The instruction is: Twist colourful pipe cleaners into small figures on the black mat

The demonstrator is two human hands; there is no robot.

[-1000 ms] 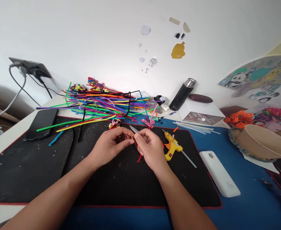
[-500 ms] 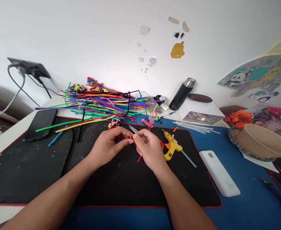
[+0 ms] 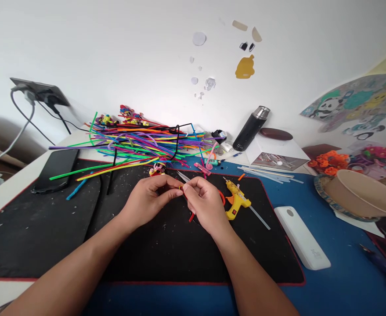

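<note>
My left hand [image 3: 153, 197] and my right hand [image 3: 206, 204] meet above the black mat [image 3: 140, 259], their fingertips pinched on a small red and yellow piece [image 3: 181, 188]. Its shape is mostly hidden by the fingers. A short red end [image 3: 191, 217] shows below my right hand. Behind the hands lie scissors, with their pointed blades [image 3: 182, 176] showing and a red handle [image 3: 222, 198] partly covered by my right hand. Just beyond my left hand sits a small colourful figure [image 3: 157, 169].
Right of my hands lies a yellow glue gun [image 3: 237, 202], then a white case [image 3: 301, 237]. Many coloured pipe cleaners [image 3: 140, 142] are heaped at the back. A phone [image 3: 56, 170] lies left; a black flask [image 3: 251, 128] and bowl [image 3: 360, 193] stand right.
</note>
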